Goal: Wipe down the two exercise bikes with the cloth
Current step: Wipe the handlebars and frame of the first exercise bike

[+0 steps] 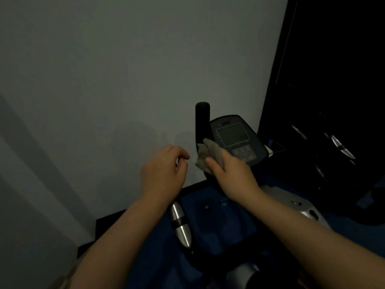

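Grey cloth (pixel 208 153), gripped by right hand (pixel 231 170), wipes the bike's handlebar post (pixel 201 122); console (pixel 235 138) likely next; left hand (pixel 164 174) loosely curled, empty.

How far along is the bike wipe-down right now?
Nothing can be confirmed as done from this dim view. In hand: the right hand holds the cloth against the upright black handlebar beside the console. The left hand hovers free. The second bike, at right, looks untouched.
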Demonstrator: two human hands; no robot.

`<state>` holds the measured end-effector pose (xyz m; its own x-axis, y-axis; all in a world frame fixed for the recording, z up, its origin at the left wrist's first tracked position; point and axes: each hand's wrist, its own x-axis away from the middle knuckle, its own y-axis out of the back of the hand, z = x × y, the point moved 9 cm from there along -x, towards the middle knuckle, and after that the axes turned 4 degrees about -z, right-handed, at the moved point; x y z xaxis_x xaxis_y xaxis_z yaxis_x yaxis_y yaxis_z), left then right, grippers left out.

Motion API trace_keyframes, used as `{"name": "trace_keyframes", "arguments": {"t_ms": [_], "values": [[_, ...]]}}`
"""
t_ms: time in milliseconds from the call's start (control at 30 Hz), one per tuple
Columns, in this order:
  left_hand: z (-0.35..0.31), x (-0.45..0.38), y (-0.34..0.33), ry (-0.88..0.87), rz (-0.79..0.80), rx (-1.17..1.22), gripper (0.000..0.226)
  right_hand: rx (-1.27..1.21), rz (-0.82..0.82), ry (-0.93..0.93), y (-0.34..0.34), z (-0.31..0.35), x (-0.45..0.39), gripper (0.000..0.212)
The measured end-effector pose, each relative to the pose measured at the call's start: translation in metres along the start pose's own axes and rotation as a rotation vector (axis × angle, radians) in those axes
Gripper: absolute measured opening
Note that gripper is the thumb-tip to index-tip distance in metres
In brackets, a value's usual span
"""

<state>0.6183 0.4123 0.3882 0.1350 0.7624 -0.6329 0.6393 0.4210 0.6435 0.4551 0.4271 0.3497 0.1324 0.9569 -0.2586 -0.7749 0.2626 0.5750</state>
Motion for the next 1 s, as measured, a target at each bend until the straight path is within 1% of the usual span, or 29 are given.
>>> {"name": "trace_keyframes", "arguments": {"t_ms": [33,67,133,167,200,233,267,333,400,433,467,500,567,633,700,733,767,800,867,900,933,1000], "values": [[0.001,0.000,-0.001,0.003,0.012,-0.003,0.014,-0.038,0.044,-0.046,0.006,-0.007,-0.001,0.037],[0.001,-0.001,-0.002,0.003,0.018,-0.011,0.014,-0.132,0.045,-0.091,0.013,-0.009,-0.007,0.031],[-0.001,-0.002,-0.002,-0.017,0.015,-0.027,0.015,-0.425,-0.092,-0.160,0.030,-0.004,-0.029,0.026],[-0.002,-0.002,-0.002,-0.024,0.013,-0.027,0.015,-0.536,-0.143,-0.182,0.030,0.002,-0.041,0.028],[-0.002,-0.002,-0.002,-0.027,0.015,-0.029,0.015,-0.607,-0.146,-0.174,0.023,0.012,-0.051,0.034],[-0.002,-0.002,-0.002,-0.034,0.018,-0.032,0.014,-0.631,-0.112,-0.140,0.011,0.022,-0.054,0.038],[-0.002,-0.001,-0.002,-0.046,0.020,-0.036,0.014,-0.634,-0.081,-0.136,0.000,0.022,-0.055,0.037],[-0.003,-0.001,-0.002,-0.054,0.017,-0.035,0.014,-0.661,-0.019,-0.200,-0.012,0.014,-0.045,0.030],[-0.002,-0.002,-0.002,-0.044,0.003,-0.036,0.015,-0.632,0.060,-0.218,-0.013,0.001,-0.031,0.027],[-0.003,-0.003,-0.001,-0.041,-0.007,-0.044,0.015,-0.594,0.090,-0.200,-0.011,-0.002,-0.032,0.030],[-0.004,-0.003,-0.001,-0.040,-0.016,-0.051,0.015,-0.549,0.070,-0.183,-0.008,-0.002,-0.040,0.036],[-0.005,-0.004,-0.001,-0.042,-0.018,-0.055,0.015,-0.506,0.001,-0.169,-0.001,0.002,-0.050,0.043],[-0.005,-0.004,-0.001,-0.041,-0.011,-0.063,0.014,-0.550,-0.090,-0.188,0.000,0.012,-0.065,0.051],[-0.004,-0.003,-0.001,-0.041,-0.017,-0.068,0.014,-0.587,-0.103,-0.209,-0.011,0.012,-0.064,0.054],[-0.004,-0.003,-0.001,-0.031,-0.030,-0.053,0.015,-0.431,-0.066,-0.196,-0.012,0.004,-0.048,0.053],[-0.004,-0.003,0.000,-0.024,-0.042,-0.047,0.016,-0.324,-0.063,-0.173,-0.006,0.001,-0.040,0.048],[-0.005,-0.004,0.001,-0.015,-0.050,-0.042,0.016,-0.220,-0.090,-0.137,0.006,0.002,-0.034,0.043],[-0.004,-0.004,0.001,-0.002,-0.052,-0.030,0.017,-0.140,-0.155,-0.091,0.020,0.008,-0.031,0.037],[-0.002,-0.003,0.003,0.043,-0.056,0.023,0.017,-0.117,-0.330,0.038,0.046,0.036,-0.031,0.028],[-0.001,-0.003,0.003,0.072,-0.056,0.062,0.017,-0.124,-0.385,0.112,0.049,0.051,-0.032,0.030],[0.000,-0.003,0.004,0.093,-0.059,0.111,0.017,-0.116,-0.406,0.184,0.046,0.065,-0.031,0.036],[0.000,-0.002,0.008,0.099,-0.088,0.258,0.019,0.025,-0.369,0.307,0.021,0.077,-0.023,0.052]]}}
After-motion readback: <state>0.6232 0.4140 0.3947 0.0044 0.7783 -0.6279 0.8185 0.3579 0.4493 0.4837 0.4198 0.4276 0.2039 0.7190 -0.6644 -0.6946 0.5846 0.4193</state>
